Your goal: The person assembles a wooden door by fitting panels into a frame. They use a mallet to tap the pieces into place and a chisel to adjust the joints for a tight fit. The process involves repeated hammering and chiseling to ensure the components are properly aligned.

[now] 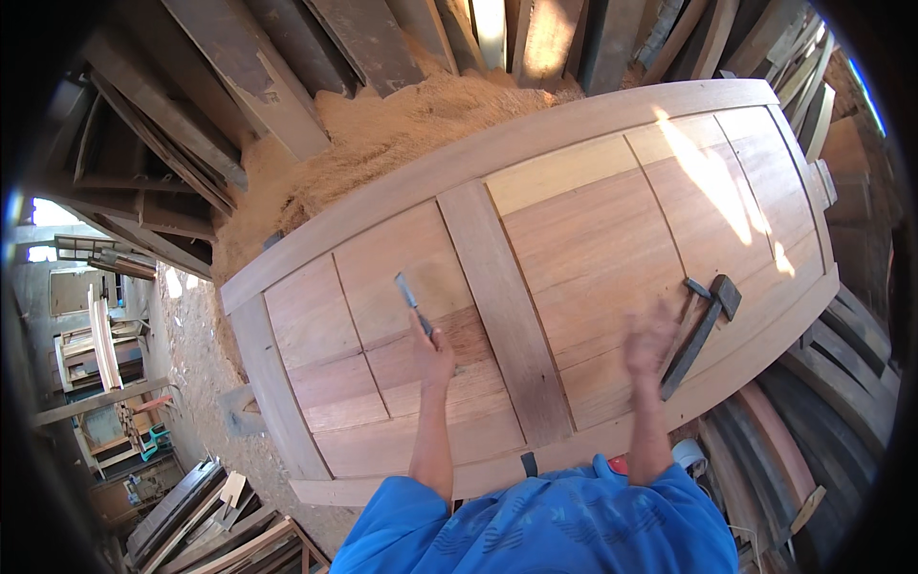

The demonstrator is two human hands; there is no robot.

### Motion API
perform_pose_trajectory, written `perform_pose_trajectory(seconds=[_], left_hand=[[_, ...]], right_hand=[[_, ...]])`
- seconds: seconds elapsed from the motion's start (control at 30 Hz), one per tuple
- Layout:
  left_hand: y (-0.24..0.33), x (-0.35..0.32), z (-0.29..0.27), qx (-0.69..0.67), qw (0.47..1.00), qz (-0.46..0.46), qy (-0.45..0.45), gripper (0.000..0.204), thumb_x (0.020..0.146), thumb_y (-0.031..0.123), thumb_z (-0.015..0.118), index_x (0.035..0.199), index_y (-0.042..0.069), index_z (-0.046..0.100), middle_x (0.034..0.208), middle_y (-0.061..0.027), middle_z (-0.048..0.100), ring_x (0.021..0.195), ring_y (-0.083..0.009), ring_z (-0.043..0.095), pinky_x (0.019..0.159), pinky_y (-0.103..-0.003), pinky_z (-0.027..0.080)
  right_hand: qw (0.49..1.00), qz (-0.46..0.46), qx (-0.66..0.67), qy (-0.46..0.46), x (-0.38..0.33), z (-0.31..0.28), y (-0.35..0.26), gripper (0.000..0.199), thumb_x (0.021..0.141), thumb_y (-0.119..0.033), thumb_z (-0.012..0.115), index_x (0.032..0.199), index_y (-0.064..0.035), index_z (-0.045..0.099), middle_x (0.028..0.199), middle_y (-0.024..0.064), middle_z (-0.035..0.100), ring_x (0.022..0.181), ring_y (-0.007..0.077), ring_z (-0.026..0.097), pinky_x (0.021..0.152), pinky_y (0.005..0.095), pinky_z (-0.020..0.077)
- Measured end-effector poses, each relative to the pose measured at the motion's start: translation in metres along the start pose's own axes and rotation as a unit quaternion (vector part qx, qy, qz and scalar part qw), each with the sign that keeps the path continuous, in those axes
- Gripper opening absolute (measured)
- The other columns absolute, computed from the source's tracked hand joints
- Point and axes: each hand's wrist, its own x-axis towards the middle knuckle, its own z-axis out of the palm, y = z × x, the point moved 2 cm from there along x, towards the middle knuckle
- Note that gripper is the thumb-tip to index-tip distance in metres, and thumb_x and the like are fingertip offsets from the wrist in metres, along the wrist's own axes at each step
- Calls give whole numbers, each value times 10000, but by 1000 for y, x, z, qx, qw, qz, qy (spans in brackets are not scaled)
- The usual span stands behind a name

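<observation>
A large wooden door [574,239] lies flat in front of me, its panels framed by rails and a middle cross piece. My left hand [435,354] grips a chisel [411,298] with its metal blade pointing away from me over a left panel. My right hand [652,342] hovers blurred above the right panels, fingers spread and holding nothing. A dark hammer [703,330] lies on the door just right of that hand, its head toward the far side.
A heap of sawdust [382,143] sits beyond the door's far edge. Planks and boards [239,86] lean at the back and left. Curved timber pieces [822,402] are stacked at the right. Wooden frames [220,526] lie on the ground at lower left.
</observation>
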Motion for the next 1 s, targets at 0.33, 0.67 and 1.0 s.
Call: perform_pose_trajectory(seconds=[0.33, 0.67, 1.0], left_hand=[[39, -39, 5, 258, 963, 49, -61, 807, 917, 319, 641, 1582, 18, 298, 1542, -379, 302, 1363, -540, 371, 1101, -662, 310], [57, -108, 64, 211, 971, 105, -33, 719, 954, 364, 548, 1524, -50, 408, 1610, -346, 269, 1500, -527, 210, 1214, -643, 169], [39, -100, 53, 117, 964, 239, 26, 665, 972, 397, 559, 1485, -18, 471, 1577, -315, 350, 1486, -511, 277, 1209, -644, 205]], right_hand=[[964, 244, -72, -77, 49, -12, 181, 684, 885, -295, 685, 1401, 75, 430, 1241, 328, 598, 1158, 501, 584, 1007, 551, 468], [901, 193, 373, -110, 19, -60, 78, 275, 865, -138, 659, 1074, 13, 563, 849, 82, 595, 689, 200, 600, 609, 351, 518], [752, -37, 456, -474, -65, 49, -165, 180, 940, -154, 658, 1037, -8, 618, 831, 43, 643, 752, 115, 612, 625, 298, 505]])
